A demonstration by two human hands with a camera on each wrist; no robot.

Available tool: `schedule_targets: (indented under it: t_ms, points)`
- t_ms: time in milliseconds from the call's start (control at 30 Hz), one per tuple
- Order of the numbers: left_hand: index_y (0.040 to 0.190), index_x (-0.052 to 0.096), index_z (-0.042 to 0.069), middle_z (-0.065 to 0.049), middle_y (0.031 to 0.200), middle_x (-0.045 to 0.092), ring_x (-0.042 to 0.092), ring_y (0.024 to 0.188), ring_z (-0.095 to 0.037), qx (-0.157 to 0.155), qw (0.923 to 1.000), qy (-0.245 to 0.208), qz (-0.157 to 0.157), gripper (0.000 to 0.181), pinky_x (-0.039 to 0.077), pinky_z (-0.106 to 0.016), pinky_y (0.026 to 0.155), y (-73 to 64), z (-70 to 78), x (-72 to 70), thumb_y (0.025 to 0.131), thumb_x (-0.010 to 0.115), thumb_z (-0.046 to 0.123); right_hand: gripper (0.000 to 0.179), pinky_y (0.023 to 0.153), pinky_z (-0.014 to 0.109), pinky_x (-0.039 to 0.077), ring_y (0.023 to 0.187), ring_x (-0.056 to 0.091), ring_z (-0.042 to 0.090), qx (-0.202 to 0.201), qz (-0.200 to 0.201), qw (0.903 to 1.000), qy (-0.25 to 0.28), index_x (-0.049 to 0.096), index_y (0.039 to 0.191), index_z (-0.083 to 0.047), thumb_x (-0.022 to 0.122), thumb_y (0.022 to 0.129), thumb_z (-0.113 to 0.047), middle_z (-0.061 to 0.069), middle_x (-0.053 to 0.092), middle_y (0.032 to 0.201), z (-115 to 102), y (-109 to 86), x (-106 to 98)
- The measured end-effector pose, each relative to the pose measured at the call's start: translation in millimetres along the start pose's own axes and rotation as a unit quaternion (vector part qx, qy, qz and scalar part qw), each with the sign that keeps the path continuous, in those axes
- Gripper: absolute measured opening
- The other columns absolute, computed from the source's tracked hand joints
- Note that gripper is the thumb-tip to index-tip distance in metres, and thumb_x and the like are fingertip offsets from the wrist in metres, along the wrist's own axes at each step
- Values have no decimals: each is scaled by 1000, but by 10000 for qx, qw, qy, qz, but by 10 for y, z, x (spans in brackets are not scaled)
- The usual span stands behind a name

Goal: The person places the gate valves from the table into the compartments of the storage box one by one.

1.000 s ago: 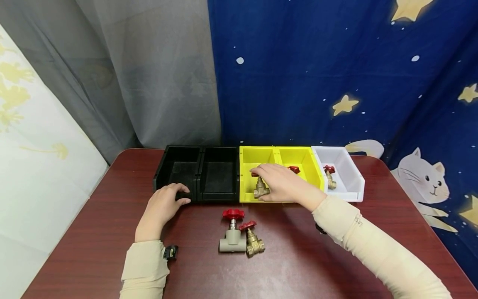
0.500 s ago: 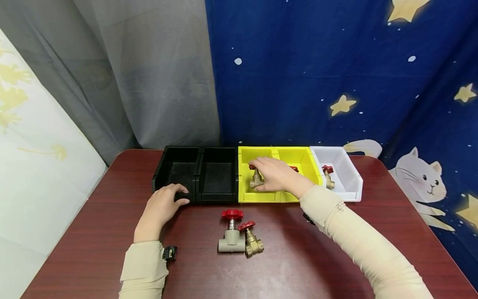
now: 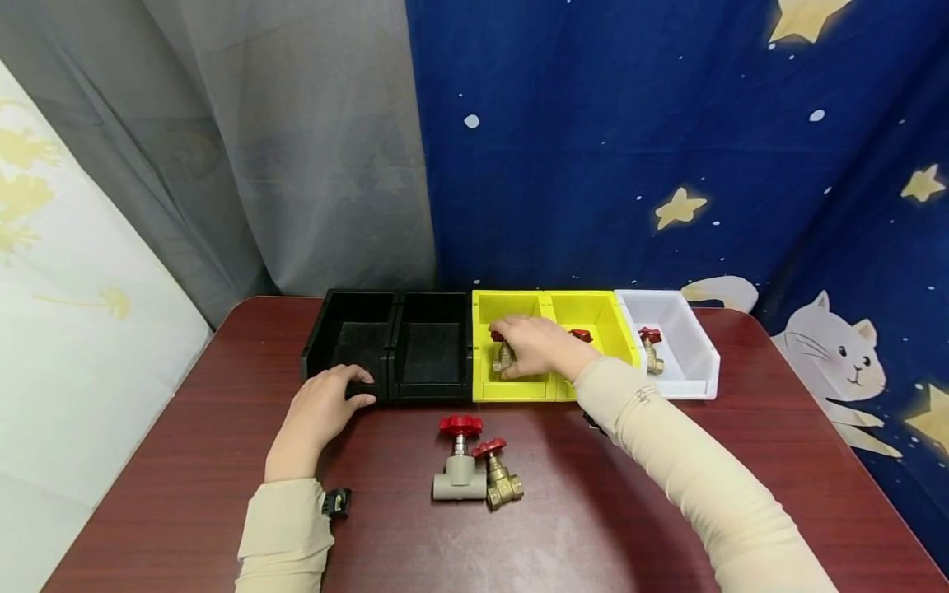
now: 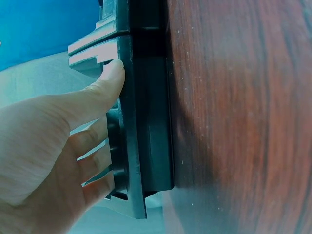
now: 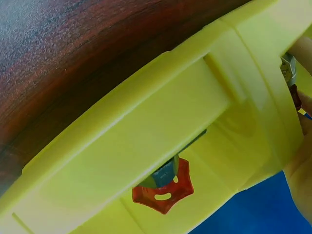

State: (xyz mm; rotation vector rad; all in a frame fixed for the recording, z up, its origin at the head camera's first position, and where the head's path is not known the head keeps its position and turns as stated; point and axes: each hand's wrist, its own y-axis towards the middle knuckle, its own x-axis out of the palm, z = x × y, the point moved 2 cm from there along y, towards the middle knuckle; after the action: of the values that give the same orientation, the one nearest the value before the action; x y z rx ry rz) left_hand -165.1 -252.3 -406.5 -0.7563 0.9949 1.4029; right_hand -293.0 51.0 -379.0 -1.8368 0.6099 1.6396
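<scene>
My right hand (image 3: 541, 344) holds a brass gate valve (image 3: 503, 357) by its upper part, down inside the left yellow bin (image 3: 511, 390). The valve's red handwheel is partly covered by the fingers. In the right wrist view, only a bit of this valve (image 5: 288, 70) shows past the bin's divider, beside the fingers. My left hand (image 3: 320, 412) grips the front of the leftmost black bin (image 3: 359, 336). In the left wrist view, the thumb lies on the bin's rim (image 4: 126, 87) and the other fingers reach behind it.
On the table, a grey plastic tee valve with red handwheel (image 3: 460, 478) lies against a brass valve (image 3: 505, 486). A second black bin (image 3: 433, 346) stands beside the first. The right yellow bin holds a red-wheeled valve (image 5: 168, 195); the white bin (image 3: 689, 362) holds a brass valve (image 3: 653, 358).
My right hand has moved back and left with the brass valve, from the left yellow bin's front edge to lower inside it. The left hand stays put.
</scene>
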Motion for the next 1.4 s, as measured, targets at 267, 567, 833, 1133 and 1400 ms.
schedule_targets:
  t_ms: [267,567,833,1133,1400]
  points:
    - [108,70,10,-12,108,67,61,102,-40,16,10000,8,1,24,47,-59,89,4,6,-1,88,77,20,79,98,45,50,111,61,27,-108,62,9996,-266,50,140,-3,82,78,-41,11,61,127,-24,22,90]
    - [109,70,10,-13,110,67,60,104,-41,-16,10000,-4,-13,24,47,-59,90,-6,7,-3,88,77,19,75,96,45,51,105,63,28,9,20,9996,-279,51,139,-5,81,80,-42,10,62,123,-25,31,129]
    - [110,70,9,-14,112,67,60,105,-42,-10,10000,-1,-1,24,46,-60,90,-14,12,-10,88,76,19,75,98,45,50,108,63,29,29,-37,9996,-263,49,141,-6,80,82,-41,12,61,126,-18,23,145]
    - [110,70,9,-14,111,67,60,105,-42,-4,10000,-17,-13,24,47,-60,89,-15,10,-7,89,76,19,76,103,48,46,119,58,32,110,41,9996,-250,48,144,-8,78,84,-45,14,56,137,-42,-30,94]
    - [110,70,9,-15,111,67,60,104,-42,-2,10000,6,-18,24,47,-60,89,-13,7,2,89,76,19,65,107,47,42,125,55,31,74,372,9989,-277,55,139,-8,72,89,-47,12,57,137,-71,-111,-13]
